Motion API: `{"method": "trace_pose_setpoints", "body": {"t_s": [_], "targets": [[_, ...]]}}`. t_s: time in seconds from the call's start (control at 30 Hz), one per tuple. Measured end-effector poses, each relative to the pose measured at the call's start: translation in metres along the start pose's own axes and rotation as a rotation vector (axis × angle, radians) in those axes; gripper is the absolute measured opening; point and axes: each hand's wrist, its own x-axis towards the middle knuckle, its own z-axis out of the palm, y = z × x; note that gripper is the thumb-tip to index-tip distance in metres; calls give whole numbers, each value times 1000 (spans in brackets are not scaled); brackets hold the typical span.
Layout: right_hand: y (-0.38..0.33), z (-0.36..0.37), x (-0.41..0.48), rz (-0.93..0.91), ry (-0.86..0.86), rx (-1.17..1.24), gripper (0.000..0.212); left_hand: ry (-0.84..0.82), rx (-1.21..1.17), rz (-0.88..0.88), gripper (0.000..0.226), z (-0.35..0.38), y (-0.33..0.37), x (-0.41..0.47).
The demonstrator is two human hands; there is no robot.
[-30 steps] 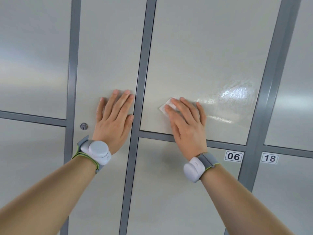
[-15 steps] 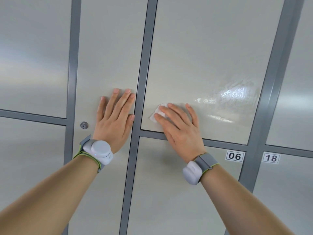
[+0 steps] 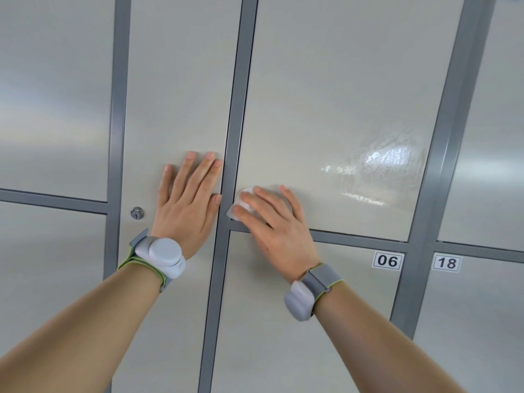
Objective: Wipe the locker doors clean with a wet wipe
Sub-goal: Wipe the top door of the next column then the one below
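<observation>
A white wet wipe (image 3: 239, 204) lies flat against the lower left corner of a pale upper locker door (image 3: 334, 95). My right hand (image 3: 273, 222) presses the wipe to that door with straight fingers, so only its left edge shows. A shiny wet patch (image 3: 382, 163) spreads over the same door to the right. My left hand (image 3: 190, 202) rests flat with straight fingers on the neighbouring door (image 3: 175, 80) to the left, holding nothing.
Grey frame strips (image 3: 232, 123) separate the doors. A round keyhole (image 3: 137, 213) sits left of my left hand. Number labels 06 (image 3: 387, 261) and 18 (image 3: 447, 262) mark the lower doors at the right.
My right hand has slid the wipe leftwards and slightly down along the door, from its middle to the lower left corner. My left hand has stayed in place.
</observation>
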Motion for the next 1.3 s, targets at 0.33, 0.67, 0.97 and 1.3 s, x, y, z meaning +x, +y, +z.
{"method": "trace_pose_setpoints", "body": {"t_s": [0.33, 0.67, 0.97, 1.3], "targets": [[-10, -17, -24, 147, 73, 95, 47, -63, 1, -37, 52, -4, 3, -2], [-44, -1, -43, 50, 19, 86, 27, -103, -118, -53, 52, -10, 14, -27], [-53, 5, -86, -56, -117, 104, 34, -97, -62, -17, 49, -4, 14, -48], [-33, -2, -73, 60, -33, 9, 37, -78, -52, -16, 50, 0, 20, -54]]}}
